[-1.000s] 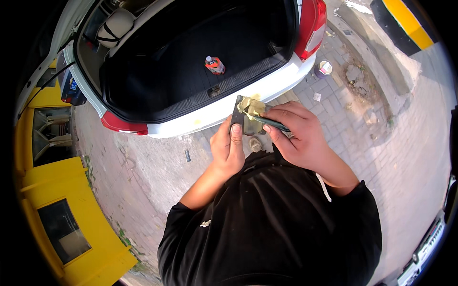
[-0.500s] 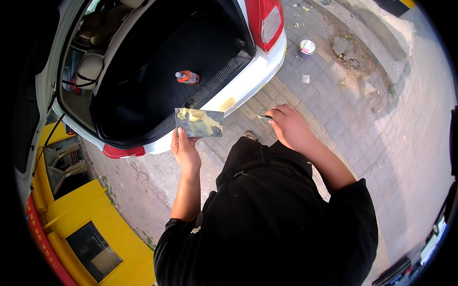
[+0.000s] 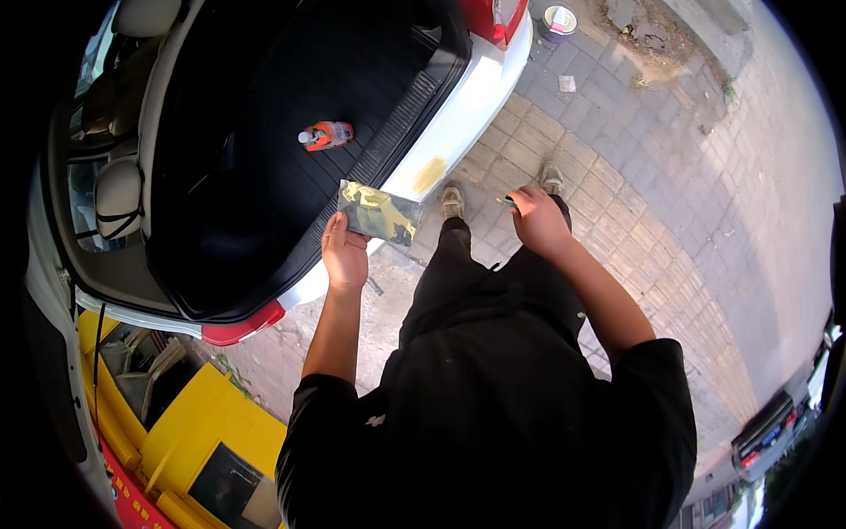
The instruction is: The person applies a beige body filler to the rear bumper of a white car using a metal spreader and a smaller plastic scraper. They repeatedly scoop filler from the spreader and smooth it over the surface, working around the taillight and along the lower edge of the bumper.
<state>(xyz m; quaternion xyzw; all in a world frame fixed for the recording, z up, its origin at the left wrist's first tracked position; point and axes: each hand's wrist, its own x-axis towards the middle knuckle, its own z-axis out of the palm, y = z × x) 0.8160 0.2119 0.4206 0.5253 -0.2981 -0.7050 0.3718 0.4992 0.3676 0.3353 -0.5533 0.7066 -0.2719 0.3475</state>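
Note:
My left hand (image 3: 345, 256) grips the lower left corner of a flat dark board (image 3: 359, 218), thumb on top. Pale yellow putty is smeared across the board's face. To the right, my right hand (image 3: 539, 225) is closed round a small, thin dark spreader (image 3: 508, 202); only its edge pokes out past the fingertips. It is apart from the board. Just beyond the board is a white car's rear bumper (image 3: 480, 110), marked with a yellowish putty patch (image 3: 430, 174). Part of the bumper is hidden behind the board.
The car's open trunk (image 3: 264, 176) has a dark floor, where a bottle with an orange label (image 3: 328, 135) lies. A round can (image 3: 558, 21) stands on the paving (image 3: 617, 176) at the far right. A yellow structure (image 3: 194, 423) is at lower left. My shoes (image 3: 452, 201) are below the bumper.
The view has shifted, and both shoes now show. The board is tilted more, its right side lower. The spreader shows less, edge-on in my right hand.

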